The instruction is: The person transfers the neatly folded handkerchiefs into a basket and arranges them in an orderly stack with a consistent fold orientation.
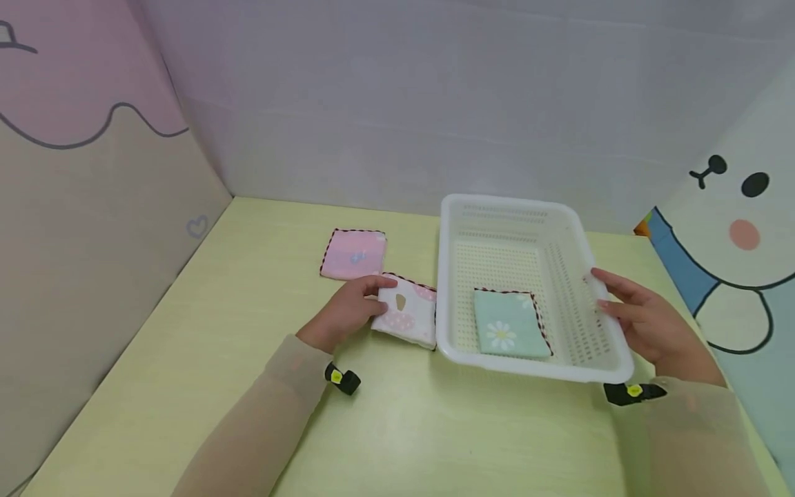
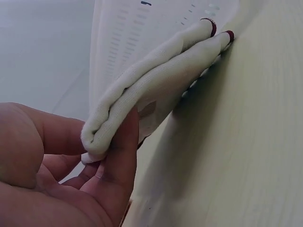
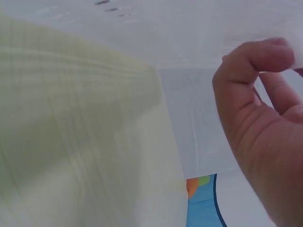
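Observation:
My left hand (image 1: 348, 310) pinches the left edge of a folded white cloth (image 1: 406, 321) with pink patches and a dark braided border. In the left wrist view, the cloth's doubled layers (image 2: 142, 85) sit between thumb and fingers, tilted beside the basket. A white plastic basket (image 1: 442, 276) with slotted walls stands right against the cloth's far end. My right hand (image 1: 652, 321) grips the basket's right rim, also seen from below in the right wrist view. Inside the basket lies a folded green cloth (image 1: 512, 324) with a white daisy, near the front side.
A folded pink cloth (image 1: 354, 254) with a braided border lies on the pale yellow table (image 1: 217, 290), behind my left hand. Hanging fabric walls (image 1: 341, 103) enclose the table at the back and sides. The right wall carries a cartoon face.

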Motion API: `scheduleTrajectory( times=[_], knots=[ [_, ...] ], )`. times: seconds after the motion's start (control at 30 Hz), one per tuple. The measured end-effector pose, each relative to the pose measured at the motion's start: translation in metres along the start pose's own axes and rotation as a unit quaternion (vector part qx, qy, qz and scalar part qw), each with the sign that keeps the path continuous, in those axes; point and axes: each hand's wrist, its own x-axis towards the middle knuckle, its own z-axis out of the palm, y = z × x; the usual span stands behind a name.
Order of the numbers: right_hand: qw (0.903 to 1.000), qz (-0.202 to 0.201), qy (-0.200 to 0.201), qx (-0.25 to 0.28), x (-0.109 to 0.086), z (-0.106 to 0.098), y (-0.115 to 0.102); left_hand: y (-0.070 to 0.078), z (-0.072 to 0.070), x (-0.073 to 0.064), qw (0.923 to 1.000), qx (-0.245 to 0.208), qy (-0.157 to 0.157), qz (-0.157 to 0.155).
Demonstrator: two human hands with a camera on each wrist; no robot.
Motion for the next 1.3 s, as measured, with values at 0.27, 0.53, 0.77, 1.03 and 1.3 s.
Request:
scheduleTrajectory(
  times=[0.27,0.53,0.77,1.03,1.3],
  knots=[
    [1.0,-0.005,-0.005,-0.005,0.001,0.001,-0.001,0.007,-0.005,-0.001,0.9995,-0.025,0.001,0.019],
    [1.0,0.01,0.002,0.001,0.005,0.001,-0.006,0.015,-0.01,-0.006,0.9981,-0.053,-0.005,0.03],
    [0.9999,0.011,0.003,-0.001,0.002,0.001,-0.005,0.02,-0.015,-0.008,0.9978,-0.06,-0.009,0.027],
    [1.0,0.004,0.004,0.006,0.001,0.002,-0.003,0.026,-0.021,-0.011,0.9966,-0.072,-0.012,0.038],
    [0.9999,0.004,0.008,0.008,0.0,0.003,-0.003,0.029,-0.027,-0.012,0.9923,-0.116,-0.01,0.043]
  ],
)
